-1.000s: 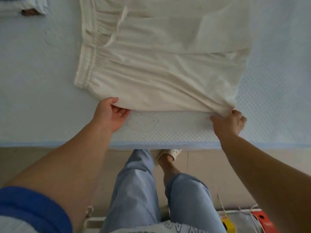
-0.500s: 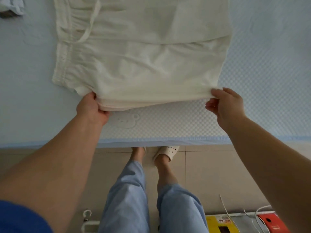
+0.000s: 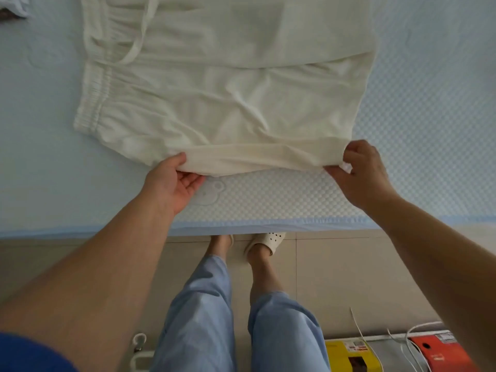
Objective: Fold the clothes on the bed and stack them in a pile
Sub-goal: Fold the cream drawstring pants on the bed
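Note:
A pair of cream shorts (image 3: 228,84) with an elastic waistband at the left and a drawstring lies spread on the pale blue bed (image 3: 418,130). Its near edge is lifted off the mattress and rolled up a little. My left hand (image 3: 171,183) grips that edge at its left end, thumb on top and fingers underneath. My right hand (image 3: 359,173) pinches the same edge at its right end, at the leg hem.
Another piece of clothing (image 3: 13,9) peeks in at the far left corner of the bed. The bed's near edge (image 3: 268,224) runs across the view, with my legs and slippers on the tiled floor below. Yellow and red boxes (image 3: 351,355) with cables sit at the lower right.
Both hands have raised the near edge of the shorts off the bed, and it now curls over. My left hand has turned palm up under the fabric.

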